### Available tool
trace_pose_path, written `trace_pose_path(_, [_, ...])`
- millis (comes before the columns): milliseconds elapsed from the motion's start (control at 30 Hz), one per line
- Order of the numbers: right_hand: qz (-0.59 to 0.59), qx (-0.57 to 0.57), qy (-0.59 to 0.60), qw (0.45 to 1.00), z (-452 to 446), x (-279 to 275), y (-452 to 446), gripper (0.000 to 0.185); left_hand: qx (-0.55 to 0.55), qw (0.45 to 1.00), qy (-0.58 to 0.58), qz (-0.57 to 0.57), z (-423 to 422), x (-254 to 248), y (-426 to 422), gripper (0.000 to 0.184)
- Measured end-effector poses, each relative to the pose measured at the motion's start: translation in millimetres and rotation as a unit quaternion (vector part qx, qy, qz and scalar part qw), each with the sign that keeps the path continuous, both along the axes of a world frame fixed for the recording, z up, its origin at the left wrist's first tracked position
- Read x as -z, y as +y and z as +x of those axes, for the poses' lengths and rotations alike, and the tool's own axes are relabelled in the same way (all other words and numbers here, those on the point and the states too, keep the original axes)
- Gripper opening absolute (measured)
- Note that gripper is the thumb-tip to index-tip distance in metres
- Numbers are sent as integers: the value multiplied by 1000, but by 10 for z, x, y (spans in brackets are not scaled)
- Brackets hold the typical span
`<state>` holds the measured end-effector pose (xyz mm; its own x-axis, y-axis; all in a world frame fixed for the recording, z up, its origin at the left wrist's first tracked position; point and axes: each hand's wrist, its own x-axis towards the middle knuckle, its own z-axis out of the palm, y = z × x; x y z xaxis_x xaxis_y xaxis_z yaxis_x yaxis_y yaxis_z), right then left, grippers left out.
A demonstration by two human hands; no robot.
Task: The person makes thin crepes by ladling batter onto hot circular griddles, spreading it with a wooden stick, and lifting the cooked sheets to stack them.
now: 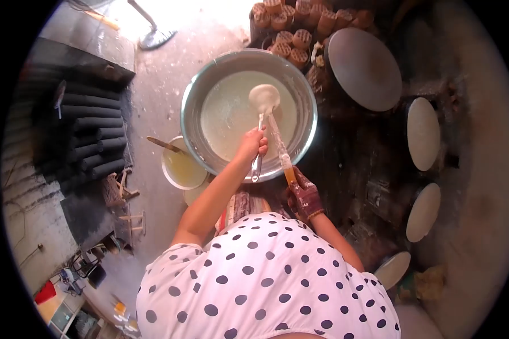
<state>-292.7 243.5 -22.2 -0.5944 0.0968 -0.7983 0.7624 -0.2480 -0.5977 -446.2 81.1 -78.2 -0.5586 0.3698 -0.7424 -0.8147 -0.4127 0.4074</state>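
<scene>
My bare left hand (253,143) is closed round the metal handle of a ladle (264,97), whose bowl is full of pale batter over a large metal basin (193,107). More pale batter (226,113) lies in the basin. On my right hand (305,195) is a dark red glove, closed round the yellowish handle of a batter-coated stick (280,144). The stick's upper end meets the ladle near its bowl. Beside the basin at lower left is a bowl of yellow liquid (184,169) with a brush (165,145) across its rim.
Round pale discs (423,134) line the dark stove area on the right, with a larger grey round plate (365,69) above. Perforated clay-coloured cylinders (301,39) are piled behind the basin. Black cylinders (99,122) are stacked at left. A stand base (156,39) is at the back.
</scene>
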Motion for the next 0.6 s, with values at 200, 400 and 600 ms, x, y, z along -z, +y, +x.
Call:
trace_pose_path(200, [7,-22,186,982,-549,-723,186,40,37,963,250,-94,-436,-1792,-477,40])
trace_pose_path(400, [241,-121,367,890,-638,-644,507,35,101,928,314,-176,-699,-1776,-1084,34])
trace_pose_path(600, [554,-240,389,695,-528,240,556,47,4,986,-83,144,-1000,-1079,-916,25])
